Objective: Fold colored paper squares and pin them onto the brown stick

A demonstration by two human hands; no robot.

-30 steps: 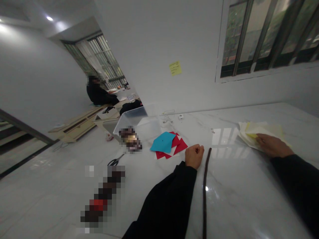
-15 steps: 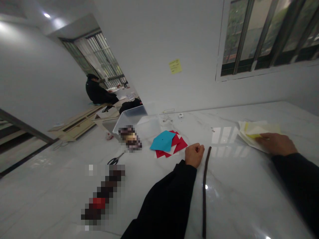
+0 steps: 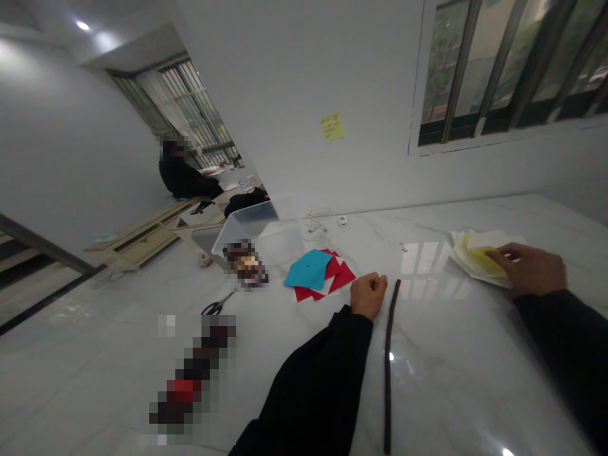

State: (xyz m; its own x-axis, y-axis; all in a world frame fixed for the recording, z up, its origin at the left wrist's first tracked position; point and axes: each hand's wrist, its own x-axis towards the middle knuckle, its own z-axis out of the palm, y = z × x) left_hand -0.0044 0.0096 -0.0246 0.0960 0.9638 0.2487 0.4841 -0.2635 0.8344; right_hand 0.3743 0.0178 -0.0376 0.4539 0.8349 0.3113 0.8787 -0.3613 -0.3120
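My left hand [image 3: 368, 296] rests as a closed fist on the white marbled table, with nothing showing in it. Just right of it lies a long thin dark-brown strip [image 3: 389, 354]. Beside the fist on the left are cut pieces of blue paper [image 3: 308, 269] and red paper [image 3: 342, 276], overlapping with white ones. At the right, my right hand [image 3: 539, 269] pinches the edge of a yellow sheet of paper [image 3: 482, 256] between thumb and fingers. That sheet lies among loose white papers [image 3: 494, 237].
Black-handled scissors [image 3: 216, 307] lie to the left, near two pixelated areas. Behind them stands a clear plastic bin [image 3: 247, 218]. A small white block [image 3: 342, 220] and thin cords sit near the wall. A person in dark clothes [image 3: 183, 174] sits far back left.
My right hand has shifted its hold, and the fingers now pinch the yellow sheet, which shows more than before. My left fist stays in place. The view has moved slightly.
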